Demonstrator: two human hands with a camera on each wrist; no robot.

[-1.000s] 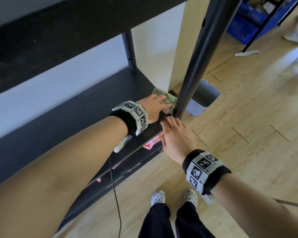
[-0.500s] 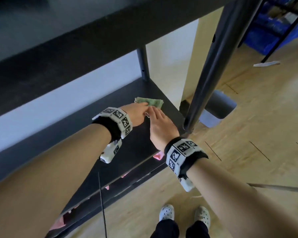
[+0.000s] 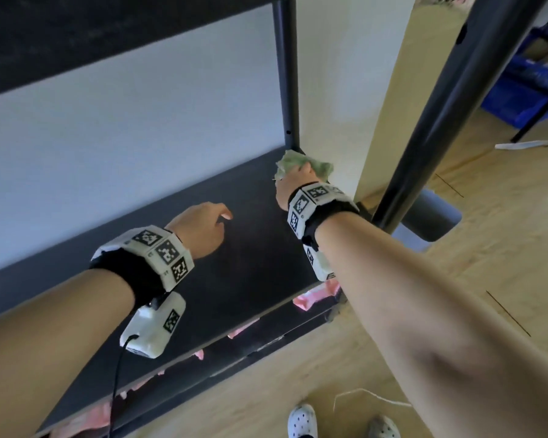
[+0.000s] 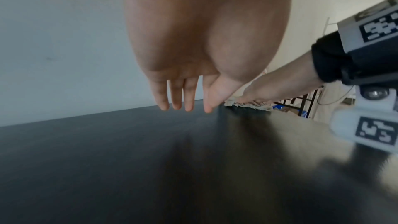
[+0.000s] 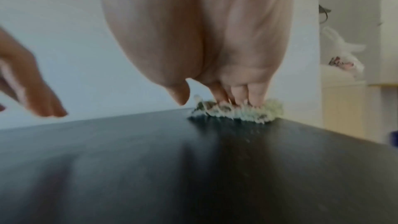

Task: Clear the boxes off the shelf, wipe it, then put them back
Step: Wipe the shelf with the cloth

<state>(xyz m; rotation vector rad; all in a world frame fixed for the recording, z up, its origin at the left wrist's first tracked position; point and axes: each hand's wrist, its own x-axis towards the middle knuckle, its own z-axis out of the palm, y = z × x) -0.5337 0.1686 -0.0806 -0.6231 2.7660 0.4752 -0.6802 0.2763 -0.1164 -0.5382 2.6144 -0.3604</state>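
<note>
Shelf (image 3: pixel 250 263) stands bare of boxes, mid-wipe. Right hand (image 3: pixel 295 181) presses the green cloth (image 3: pixel 301 162) flat under extended fingers (image 5: pixel 256 94) at the back right corner, likely to reach the dust there. Left hand (image 3: pixel 203 229) hovers nearby, fingers (image 4: pixel 161 98) relaxed and holding nothing.

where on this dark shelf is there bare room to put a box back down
Bare board runs from the left hand leftward along the wall, and between both wrists to the front edge. The far right corner by the rear post is crowded: the right hand presses the green cloth there.
</note>
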